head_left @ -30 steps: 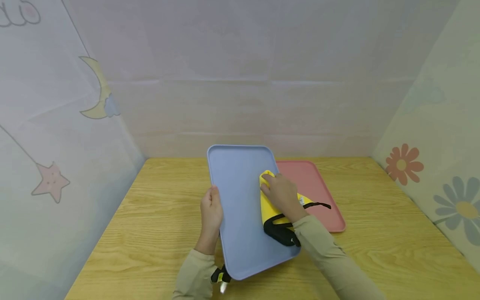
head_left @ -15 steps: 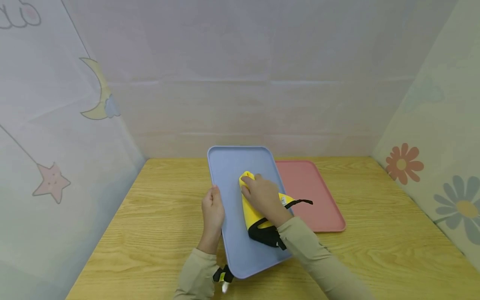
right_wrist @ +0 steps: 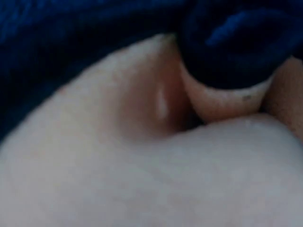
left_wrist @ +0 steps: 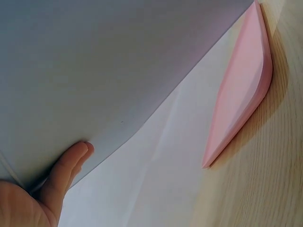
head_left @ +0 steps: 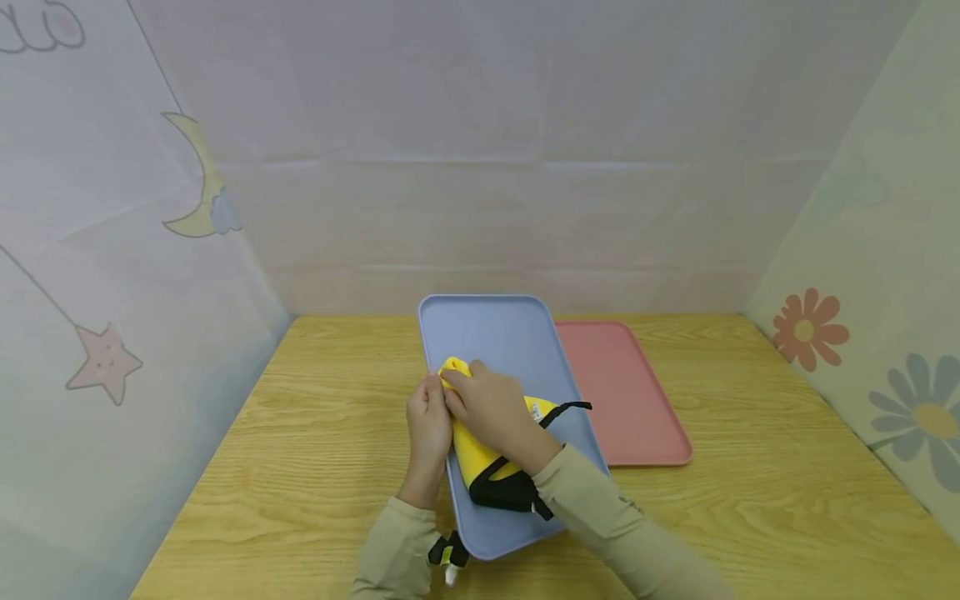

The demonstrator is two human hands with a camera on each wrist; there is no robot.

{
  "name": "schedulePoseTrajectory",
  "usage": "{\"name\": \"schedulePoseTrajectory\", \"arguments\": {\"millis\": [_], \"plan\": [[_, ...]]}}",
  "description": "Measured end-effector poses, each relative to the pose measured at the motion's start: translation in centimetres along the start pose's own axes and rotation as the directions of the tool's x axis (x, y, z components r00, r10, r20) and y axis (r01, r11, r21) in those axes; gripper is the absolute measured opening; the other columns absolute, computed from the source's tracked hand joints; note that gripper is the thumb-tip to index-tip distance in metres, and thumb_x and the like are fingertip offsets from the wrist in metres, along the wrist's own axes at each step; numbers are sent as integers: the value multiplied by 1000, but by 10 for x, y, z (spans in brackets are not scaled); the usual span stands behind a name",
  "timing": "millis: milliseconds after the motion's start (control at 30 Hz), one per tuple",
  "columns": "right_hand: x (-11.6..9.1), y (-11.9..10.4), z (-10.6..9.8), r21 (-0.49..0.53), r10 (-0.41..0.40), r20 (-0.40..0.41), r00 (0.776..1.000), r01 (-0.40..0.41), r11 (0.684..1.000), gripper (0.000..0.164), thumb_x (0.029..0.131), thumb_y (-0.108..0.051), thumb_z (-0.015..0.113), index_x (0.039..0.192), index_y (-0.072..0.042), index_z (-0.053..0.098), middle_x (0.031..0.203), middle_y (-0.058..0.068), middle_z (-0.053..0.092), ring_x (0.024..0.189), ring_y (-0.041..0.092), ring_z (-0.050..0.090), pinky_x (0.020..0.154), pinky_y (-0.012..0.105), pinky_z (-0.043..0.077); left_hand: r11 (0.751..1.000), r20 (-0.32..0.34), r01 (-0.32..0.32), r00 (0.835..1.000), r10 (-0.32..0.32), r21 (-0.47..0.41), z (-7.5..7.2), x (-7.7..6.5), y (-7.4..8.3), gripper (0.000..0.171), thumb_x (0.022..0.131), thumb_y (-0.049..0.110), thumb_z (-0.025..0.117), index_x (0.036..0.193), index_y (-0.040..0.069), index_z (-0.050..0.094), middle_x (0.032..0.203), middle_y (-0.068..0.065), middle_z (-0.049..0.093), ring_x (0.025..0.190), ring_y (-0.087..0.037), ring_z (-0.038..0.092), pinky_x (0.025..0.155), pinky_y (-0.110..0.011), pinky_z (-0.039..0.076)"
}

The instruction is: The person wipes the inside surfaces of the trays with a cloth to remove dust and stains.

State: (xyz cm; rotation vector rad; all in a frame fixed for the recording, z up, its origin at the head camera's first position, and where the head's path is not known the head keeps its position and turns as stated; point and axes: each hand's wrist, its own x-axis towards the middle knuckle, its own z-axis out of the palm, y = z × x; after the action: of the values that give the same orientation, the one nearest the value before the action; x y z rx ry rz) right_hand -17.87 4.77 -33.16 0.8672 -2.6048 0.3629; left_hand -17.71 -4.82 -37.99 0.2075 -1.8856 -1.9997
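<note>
My left hand [head_left: 430,421] grips the left edge of a light blue tray [head_left: 517,329], thumb on top. The left wrist view shows fingers [left_wrist: 64,170] on the tray's underside, so it is held up off the table and tilted. A bunched yellow cloth [head_left: 470,454] with black edging, a black strap and a white tag lies on the tray. My right hand [head_left: 491,407] holds it and presses it near the tray's left rim, beside my left thumb. In the right wrist view the hand and a dark-looking part of the cloth [right_wrist: 236,42] are blurred and close up.
A pink tray [head_left: 630,392] lies on the wooden table [head_left: 322,442] to the right, partly behind the blue one. A black strap with a yellow label [head_left: 447,550] hangs at my left wrist. Printed sheets wall the back and both sides.
My right hand has slid the yellow cloth leftward across the blue tray, from its right side to the left rim. My left hand keeps its grip and the tray barely shifts.
</note>
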Motion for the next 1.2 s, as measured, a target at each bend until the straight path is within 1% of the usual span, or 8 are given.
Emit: {"name": "schedulePoseTrajectory", "arguments": {"millis": [133, 267, 400, 500, 667, 800, 1000, 1200], "plan": [[0, -3, -1, 6, -1, 37, 999, 1, 1000, 25, 90, -24, 54, 110, -12, 62, 69, 6, 46, 43, 14, 35, 36, 23, 31, 999, 11, -1, 1000, 1, -36, -1, -1, 0, 41, 98, 25, 34, 72, -1, 52, 61, 0, 45, 55, -8, 44, 52, -19, 39], [-3, -3, -3, -23, -32, 76, 997, 34, 999, 28, 87, -25, 58, 113, -13, 62, 69, 6, 45, 43, 12, 33, 35, 21, 28, 998, 1, 25, 1000, -25, -64, -2, -1, -2, 41, 98, 24, 34, 78, -4, 55, 65, -1, 48, 59, -9, 46, 55, -19, 41], [-7, -2, -4, -40, -42, 80, 996, 45, 998, 30, 84, -26, 62, 112, -15, 62, 69, 6, 45, 42, 11, 31, 35, 20, 26, 997, -5, 33, 999, -33, -64, -2, -2, -2, 40, 99, 22, 34, 73, -1, 52, 64, -1, 45, 59, -9, 44, 55, -19, 39], [-9, 0, -5, -53, -21, 73, 997, 25, 998, 30, 83, -25, 63, 112, -16, 62, 69, 6, 45, 42, 12, 31, 34, 21, 26, 999, -14, 16, 1000, -17, -29, -1, -2, -2, 40, 98, 22, 34, 63, 5, 44, 60, 0, 36, 56, -9, 36, 52, -20, 33], [-12, 10, -5, -82, 52, 98, 994, -44, 996, 33, 82, -23, 63, 114, -16, 60, 74, 8, 48, 41, 13, 32, 34, 23, 28, 1000, -31, 6, 1000, -5, 16, -1, -1, -2, 40, 98, 22, 34, 60, 11, 32, 56, 2, 25, 50, -9, 25, 47, -22, 24], [-13, 23, -3, -91, 132, 139, 981, -120, 989, 33, 83, -23, 62, 116, -17, 59, 81, 11, 51, 41, 15, 35, 37, 25, 31, 999, -50, 8, 999, -7, 31, -3, -1, -2, 39, 98, 21, 35, 60, 10, 38, 55, 2, 30, 50, -9, 32, 46, -22, 29], [-15, 47, -2, -93, 245, 189, 951, -231, 968, 34, 83, -20, 59, 117, -17, 58, 90, 14, 54, 47, 19, 40, 40, 27, 33, 999, -62, 6, 998, -3, 37, -6, 0, -2, 39, 98, 19, 35, 69, -1, 52, 58, 0, 43, 55, -11, 43, 49, -24, 37], [-18, 73, 3, -137, 343, 207, 916, -320, 938, 35, 82, -19, 58, 116, -16, 58, 94, 15, 56, 53, 20, 43, 40, 27, 33, 998, -48, -13, 999, 16, 60, -9, 2, -1, 38, 98, 18, 34, 63, 6, 43, 57, 1, 37, 53, -11, 37, 48, -23, 33]]}}
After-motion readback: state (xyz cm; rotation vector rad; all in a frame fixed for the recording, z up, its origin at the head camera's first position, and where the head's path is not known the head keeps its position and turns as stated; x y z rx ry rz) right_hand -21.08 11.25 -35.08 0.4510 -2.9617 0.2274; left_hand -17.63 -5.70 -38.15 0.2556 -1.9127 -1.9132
